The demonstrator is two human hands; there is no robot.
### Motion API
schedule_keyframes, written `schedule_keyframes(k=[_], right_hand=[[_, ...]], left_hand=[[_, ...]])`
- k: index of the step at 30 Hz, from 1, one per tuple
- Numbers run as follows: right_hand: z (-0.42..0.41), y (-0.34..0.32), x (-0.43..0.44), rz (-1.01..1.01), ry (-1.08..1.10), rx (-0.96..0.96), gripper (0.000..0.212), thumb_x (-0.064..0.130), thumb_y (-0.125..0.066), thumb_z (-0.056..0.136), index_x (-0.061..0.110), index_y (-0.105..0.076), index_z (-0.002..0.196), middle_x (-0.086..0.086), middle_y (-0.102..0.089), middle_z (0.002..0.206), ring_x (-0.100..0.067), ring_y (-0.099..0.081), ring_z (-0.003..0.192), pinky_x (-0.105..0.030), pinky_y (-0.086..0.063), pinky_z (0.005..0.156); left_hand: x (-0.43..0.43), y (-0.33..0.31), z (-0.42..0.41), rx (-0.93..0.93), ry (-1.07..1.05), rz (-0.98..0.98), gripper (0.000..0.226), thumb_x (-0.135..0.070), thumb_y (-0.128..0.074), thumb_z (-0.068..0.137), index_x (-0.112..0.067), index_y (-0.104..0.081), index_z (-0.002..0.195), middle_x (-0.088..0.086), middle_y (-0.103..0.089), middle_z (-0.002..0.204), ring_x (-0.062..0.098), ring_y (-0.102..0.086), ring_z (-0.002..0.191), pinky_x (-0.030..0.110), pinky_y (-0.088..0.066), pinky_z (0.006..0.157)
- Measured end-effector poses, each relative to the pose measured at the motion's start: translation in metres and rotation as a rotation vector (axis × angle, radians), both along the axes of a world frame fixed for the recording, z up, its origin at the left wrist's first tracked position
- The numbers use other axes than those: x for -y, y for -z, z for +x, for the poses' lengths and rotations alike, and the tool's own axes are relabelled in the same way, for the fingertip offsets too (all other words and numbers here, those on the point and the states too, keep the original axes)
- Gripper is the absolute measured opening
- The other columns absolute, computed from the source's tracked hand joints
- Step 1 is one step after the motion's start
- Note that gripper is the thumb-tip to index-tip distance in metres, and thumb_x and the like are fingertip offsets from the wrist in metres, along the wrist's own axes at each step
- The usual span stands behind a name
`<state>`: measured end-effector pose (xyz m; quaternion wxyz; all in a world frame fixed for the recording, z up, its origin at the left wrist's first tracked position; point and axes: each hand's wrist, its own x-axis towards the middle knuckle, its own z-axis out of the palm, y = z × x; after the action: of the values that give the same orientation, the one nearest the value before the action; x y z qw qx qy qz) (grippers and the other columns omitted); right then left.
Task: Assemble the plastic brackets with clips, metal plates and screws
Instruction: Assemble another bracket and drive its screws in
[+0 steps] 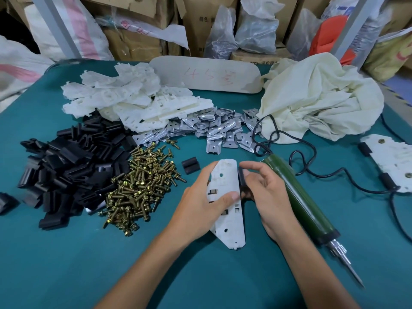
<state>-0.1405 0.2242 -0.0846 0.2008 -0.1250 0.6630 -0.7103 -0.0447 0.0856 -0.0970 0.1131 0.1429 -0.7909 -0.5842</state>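
My left hand (pixel 200 204) grips a white plastic bracket (pixel 229 221) just above the green table, thumb across its face. My right hand (pixel 267 195) pinches a black clip (pixel 242 184) against the bracket's right edge. One loose black clip (pixel 190 166) lies just beyond the bracket. A heap of black clips (pixel 66 172) is at the left, brass screws (pixel 142 186) lie beside it, metal plates (pixel 211 128) are further back, and white brackets (pixel 133 99) are piled behind those.
A green electric screwdriver (pixel 305 204) lies right of my hands, its black cord (pixel 312 161) looping back. A bracket with clips and screws on it (pixel 392 161) lies at the far right. A cream cloth (pixel 318 99) and a beige board (pixel 207 74) are at the back.
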Motion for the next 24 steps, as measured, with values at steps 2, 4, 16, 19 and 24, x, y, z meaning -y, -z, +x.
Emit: schedule_keyframes(k=[2,4,16,19,24], right_hand=[[0.000,-0.001,0.001,-0.018,0.038,0.009,0.019,0.006,-0.056,0.103,0.018,-0.070,0.106,-0.001,-0.073,0.076,-0.008,-0.063,0.061,-0.021,-0.053,0.057],[0.001,0.000,0.002,-0.030,0.064,0.004,0.015,0.008,-0.060,0.102,0.019,-0.071,0.106,-0.001,-0.072,0.075,-0.009,-0.062,0.061,-0.021,-0.054,0.058],[0.011,0.000,0.008,-0.001,0.131,-0.147,0.016,0.016,-0.076,0.094,0.029,-0.071,0.102,0.002,-0.076,0.087,-0.011,-0.072,0.075,-0.021,-0.057,0.068],[0.012,0.000,0.008,0.016,0.124,-0.141,0.010,0.022,-0.073,0.096,0.029,-0.071,0.102,0.004,-0.073,0.077,-0.006,-0.069,0.069,-0.019,-0.054,0.063],[0.008,-0.003,0.003,-0.059,0.066,-0.012,0.018,0.016,-0.060,0.104,0.023,-0.076,0.101,-0.001,-0.079,0.096,-0.012,-0.073,0.082,-0.023,-0.057,0.064]], left_hand=[[-0.002,0.001,0.000,0.012,0.005,-0.021,0.062,-0.050,-0.073,0.084,-0.055,-0.040,0.136,-0.023,-0.070,0.113,0.003,-0.069,0.101,0.044,-0.057,0.090],[-0.003,0.002,-0.001,0.018,0.001,-0.039,0.062,-0.053,-0.072,0.083,-0.055,-0.039,0.136,-0.023,-0.070,0.111,0.002,-0.069,0.100,0.043,-0.057,0.089],[-0.005,0.003,-0.003,-0.022,-0.025,-0.062,0.050,-0.062,-0.063,0.090,-0.052,-0.042,0.134,-0.029,-0.069,0.110,-0.006,-0.066,0.099,0.031,-0.056,0.083],[-0.006,0.004,-0.003,-0.035,-0.051,-0.035,0.045,-0.061,-0.062,0.090,-0.052,-0.046,0.131,-0.028,-0.069,0.109,-0.006,-0.067,0.098,0.029,-0.055,0.081],[-0.004,0.004,-0.003,-0.030,-0.055,-0.022,0.043,-0.054,-0.063,0.092,-0.051,-0.046,0.131,-0.027,-0.068,0.113,-0.004,-0.066,0.103,0.032,-0.055,0.087]])
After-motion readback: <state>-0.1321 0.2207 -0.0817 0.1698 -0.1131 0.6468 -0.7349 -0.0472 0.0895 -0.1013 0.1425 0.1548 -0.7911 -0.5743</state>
